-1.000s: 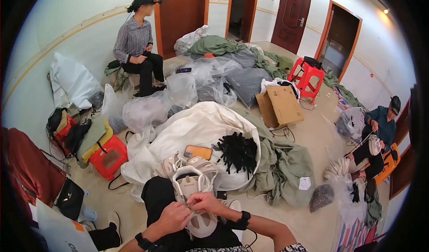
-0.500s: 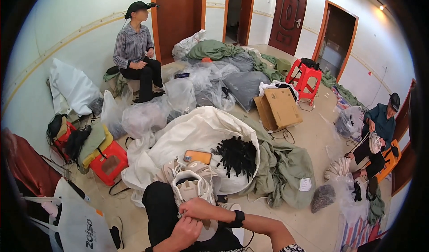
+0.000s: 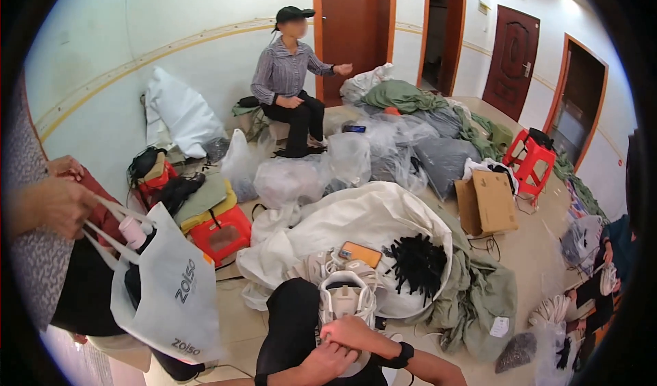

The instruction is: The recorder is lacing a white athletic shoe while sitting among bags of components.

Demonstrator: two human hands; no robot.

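Note:
On my lap rests a beige sneaker [image 3: 347,300], its opening toward the far side. My right hand [image 3: 354,334] lies over its front part, fingers closed. My left hand [image 3: 327,360] is closed too, its fingertips meeting the right hand's fingers over the shoe. What they pinch is hidden. Just beyond are more beige sneakers [image 3: 316,268], partly covered, at the edge of a big white sack [image 3: 301,237]. On that sack lie an orange phone [image 3: 361,254] and a heap of short black strips [image 3: 417,266].
At left, another person's hand [image 3: 61,208] holds a white tote bag [image 3: 164,290]. A person [image 3: 291,78] sits at the back; another [image 3: 609,249] sits at far right with a shoe. Clear plastic bags [image 3: 291,179], a cardboard box [image 3: 494,203] and red stools [image 3: 530,163] stand around.
My view has turned left, shifting the scene rightward. The person at the back has stretched out an arm. The tote bag has been raised by a person at left. My hands remain on the sneaker.

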